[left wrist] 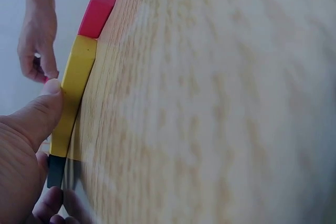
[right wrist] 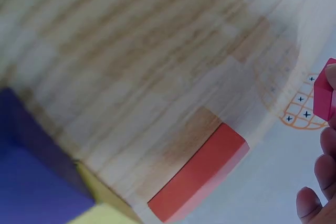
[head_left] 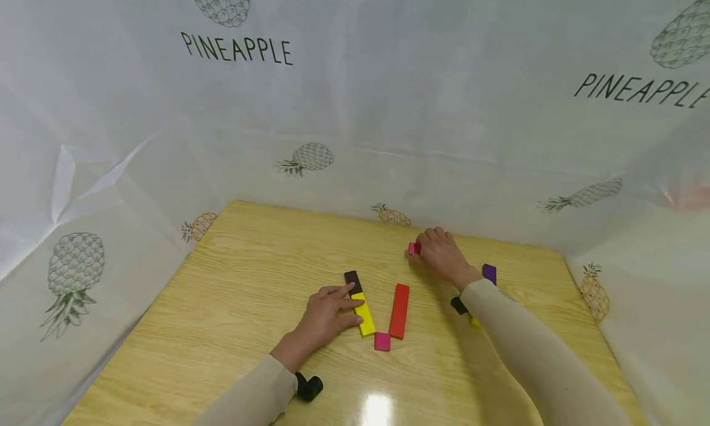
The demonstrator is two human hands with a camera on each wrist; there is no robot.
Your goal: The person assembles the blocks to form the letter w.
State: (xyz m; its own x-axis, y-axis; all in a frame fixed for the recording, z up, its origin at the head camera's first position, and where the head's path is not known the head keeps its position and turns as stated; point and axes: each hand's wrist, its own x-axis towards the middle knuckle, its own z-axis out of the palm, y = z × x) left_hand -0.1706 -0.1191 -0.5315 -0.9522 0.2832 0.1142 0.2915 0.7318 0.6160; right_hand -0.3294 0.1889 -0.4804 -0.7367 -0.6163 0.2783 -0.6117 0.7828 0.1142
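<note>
In the head view my left hand (head_left: 324,318) rests with fairly straight fingers on a yellow block (head_left: 364,318) and a black block (head_left: 352,282), which lie end to end. The left wrist view shows its thumb against the side of the yellow block (left wrist: 73,98). My right hand (head_left: 440,253) pinches a small pink block (head_left: 413,248) near the table's far edge. That pink block (right wrist: 323,98) also shows at the right of the right wrist view. A second pink block (head_left: 383,341) lies between the near ends of the yellow block and a long red block (head_left: 399,311).
A purple block (head_left: 489,273) lies beyond my right forearm, and a yellow piece (head_left: 474,322) is partly hidden under the sleeve. A pineapple-print sheet (head_left: 355,93) stands behind and beside the wooden table (head_left: 249,266). A black device (head_left: 309,387) sits at my left wrist.
</note>
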